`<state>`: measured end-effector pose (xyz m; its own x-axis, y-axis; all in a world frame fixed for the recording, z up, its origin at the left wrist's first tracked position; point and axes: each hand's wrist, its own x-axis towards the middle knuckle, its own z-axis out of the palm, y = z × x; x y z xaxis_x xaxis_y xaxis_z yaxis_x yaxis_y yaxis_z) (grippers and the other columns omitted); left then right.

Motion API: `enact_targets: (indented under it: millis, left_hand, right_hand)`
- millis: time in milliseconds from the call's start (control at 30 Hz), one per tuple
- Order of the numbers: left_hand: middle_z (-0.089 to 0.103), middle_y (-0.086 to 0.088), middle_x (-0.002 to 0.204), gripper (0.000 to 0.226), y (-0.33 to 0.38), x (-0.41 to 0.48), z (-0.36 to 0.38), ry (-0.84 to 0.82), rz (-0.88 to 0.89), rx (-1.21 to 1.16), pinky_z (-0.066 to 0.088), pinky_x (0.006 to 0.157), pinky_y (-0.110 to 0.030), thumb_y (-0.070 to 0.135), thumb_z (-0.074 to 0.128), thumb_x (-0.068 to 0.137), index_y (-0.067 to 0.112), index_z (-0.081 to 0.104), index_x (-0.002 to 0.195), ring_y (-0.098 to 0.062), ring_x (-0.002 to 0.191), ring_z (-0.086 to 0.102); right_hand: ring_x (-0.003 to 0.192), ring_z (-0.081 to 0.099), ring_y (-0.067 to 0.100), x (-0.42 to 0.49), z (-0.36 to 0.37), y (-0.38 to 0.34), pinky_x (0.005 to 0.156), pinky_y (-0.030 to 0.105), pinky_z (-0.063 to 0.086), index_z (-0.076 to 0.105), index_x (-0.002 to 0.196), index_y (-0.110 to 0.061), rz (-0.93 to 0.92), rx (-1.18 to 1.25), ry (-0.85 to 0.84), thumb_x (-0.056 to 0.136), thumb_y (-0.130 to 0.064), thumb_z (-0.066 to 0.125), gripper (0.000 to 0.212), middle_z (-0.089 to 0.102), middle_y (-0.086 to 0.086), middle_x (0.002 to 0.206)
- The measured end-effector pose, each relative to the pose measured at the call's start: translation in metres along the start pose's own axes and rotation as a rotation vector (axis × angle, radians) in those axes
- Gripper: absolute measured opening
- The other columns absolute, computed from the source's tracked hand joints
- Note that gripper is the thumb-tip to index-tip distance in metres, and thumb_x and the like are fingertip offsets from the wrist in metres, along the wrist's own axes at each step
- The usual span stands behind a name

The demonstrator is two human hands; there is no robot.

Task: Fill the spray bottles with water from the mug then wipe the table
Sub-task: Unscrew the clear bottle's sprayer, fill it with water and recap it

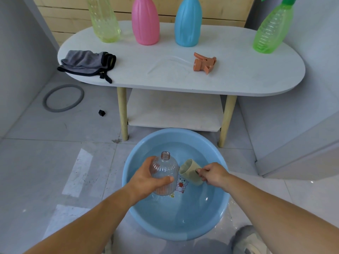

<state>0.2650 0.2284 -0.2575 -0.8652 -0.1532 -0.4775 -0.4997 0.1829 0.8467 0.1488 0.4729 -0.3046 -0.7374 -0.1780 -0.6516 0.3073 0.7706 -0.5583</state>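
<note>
- Grey ring [63, 98] lay on the floor tiles, left of the table [238, 77].
- Grey cloth [86, 64] with black edging lay crumpled at the table's left end, partly over the edge.
- Yellow-green bottle [104, 21] stood at the back left of the table; pink bottle [145, 22] stood just to its right. Tops were out of view.
- Left hand [150, 177] was wrapped around the clear bottle [165, 173], thumb across the front.
- Clear bottle was held roughly upright above the water in the blue basin [174, 132], neck uncapped. The basin sat on the floor in front of the table.
- Blue bottle [188, 24] stood at back centre of the table.
- Mug [191, 171], pale yellow-green, was over the basin, tipped with its mouth toward the clear bottle, just beside it.
- Orange spray head [204, 63] lay loose on the tabletop.
- Right hand [212, 174] pinched the mug's handle, fingers curled.
- Green bottle [271, 32], green cap on, stood at the table's right end.
</note>
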Motion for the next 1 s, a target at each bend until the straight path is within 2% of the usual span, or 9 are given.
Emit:
enact_targets:
  millis: [267, 367, 467, 600, 633, 733, 800, 900, 1000]
  left_hand:
    - [0.068, 0.008, 0.121, 0.089, 0.006, -0.004, -0.008, 0.0, 0.016, -0.025, 0.058, 0.098, -0.037, 0.054, 0.091, 0.047, 0.037, 0.053, 0.125, -0.012, 0.112, 0.067]
    - [0.068, 0.007, 0.123, 0.095, 0.018, -0.009, -0.014, 0.006, 0.039, -0.032, 0.057, 0.099, -0.038, 0.052, 0.092, 0.048, 0.032, 0.053, 0.132, -0.013, 0.114, 0.067]
    - [0.071, 0.004, 0.12, 0.086, 0.035, -0.019, -0.025, -0.001, 0.074, -0.036, 0.059, 0.097, -0.039, 0.047, 0.092, 0.049, 0.036, 0.054, 0.125, -0.015, 0.111, 0.07]
    - [0.07, 0.005, 0.113, 0.069, 0.066, -0.037, -0.044, 0.002, 0.138, 0.011, 0.058, 0.076, -0.019, 0.02, 0.093, 0.074, 0.031, 0.052, 0.128, -0.008, 0.102, 0.069]
    - [0.07, 0.005, 0.113, 0.069, 0.073, -0.041, -0.049, -0.001, 0.148, 0.012, 0.058, 0.075, -0.019, 0.019, 0.092, 0.075, 0.031, 0.051, 0.129, -0.007, 0.101, 0.069]
    - [0.07, 0.001, 0.117, 0.078, 0.092, -0.054, -0.063, -0.026, 0.171, 0.008, 0.062, 0.083, -0.035, 0.029, 0.094, 0.065, 0.032, 0.054, 0.131, -0.017, 0.108, 0.069]
    - [0.067, -0.003, 0.119, 0.081, 0.104, -0.065, -0.07, -0.045, 0.193, 0.016, 0.063, 0.078, -0.036, 0.028, 0.094, 0.062, 0.031, 0.053, 0.132, -0.019, 0.108, 0.068]
    - [0.065, -0.008, 0.121, 0.078, 0.123, -0.076, -0.078, -0.068, 0.24, 0.066, 0.064, 0.081, -0.036, 0.02, 0.095, 0.069, 0.027, 0.049, 0.132, -0.023, 0.109, 0.069]
    - [0.065, -0.008, 0.123, 0.08, 0.14, -0.081, -0.084, -0.082, 0.272, 0.119, 0.063, 0.087, -0.038, 0.022, 0.094, 0.071, 0.028, 0.046, 0.135, -0.025, 0.111, 0.069]
  right_hand:
    - [0.084, 0.067, 0.018, -0.016, -0.015, -0.011, 0.091, 0.036, 0.058, 0.071, 0.082, -0.007, -0.072, 0.248, -0.05, 0.097, -0.024, 0.061, 0.024, 0.071, 0.009, 0.087]
    - [0.087, 0.069, 0.019, -0.031, -0.026, -0.031, 0.092, 0.039, 0.057, 0.072, 0.084, -0.005, -0.15, 0.267, -0.055, 0.097, -0.022, 0.06, 0.024, 0.071, 0.008, 0.085]
    - [0.089, 0.07, 0.02, -0.055, -0.041, -0.056, 0.093, 0.037, 0.057, 0.072, 0.091, -0.002, -0.229, 0.278, -0.046, 0.098, -0.02, 0.059, 0.024, 0.072, 0.01, 0.087]
    - [0.084, 0.07, 0.016, -0.097, -0.065, -0.093, 0.091, 0.034, 0.057, 0.073, 0.09, -0.003, -0.359, 0.25, -0.009, 0.099, -0.02, 0.058, 0.024, 0.073, 0.008, 0.084]
    - [0.083, 0.069, 0.017, -0.109, -0.071, -0.1, 0.091, 0.033, 0.057, 0.072, 0.088, -0.004, -0.387, 0.242, 0.011, 0.099, -0.02, 0.057, 0.024, 0.073, 0.008, 0.083]
    - [0.083, 0.067, 0.02, -0.145, -0.089, -0.118, 0.085, 0.027, 0.057, 0.071, 0.084, -0.006, -0.455, 0.248, 0.075, 0.099, -0.021, 0.056, 0.026, 0.073, 0.006, 0.08]
    - [0.084, 0.068, 0.022, -0.165, -0.098, -0.128, 0.083, 0.025, 0.056, 0.071, 0.082, -0.006, -0.511, 0.257, 0.116, 0.099, -0.02, 0.056, 0.027, 0.073, 0.007, 0.08]
    - [0.084, 0.067, 0.025, -0.189, -0.109, -0.139, 0.093, 0.037, 0.056, 0.072, 0.077, -0.008, -0.593, 0.274, 0.16, 0.099, -0.018, 0.056, 0.029, 0.072, 0.007, 0.078]
    - [0.09, 0.069, 0.031, -0.206, -0.118, -0.145, 0.099, 0.051, 0.051, 0.075, 0.073, -0.017, -0.683, 0.272, 0.192, 0.098, -0.019, 0.056, 0.032, 0.073, 0.003, 0.078]
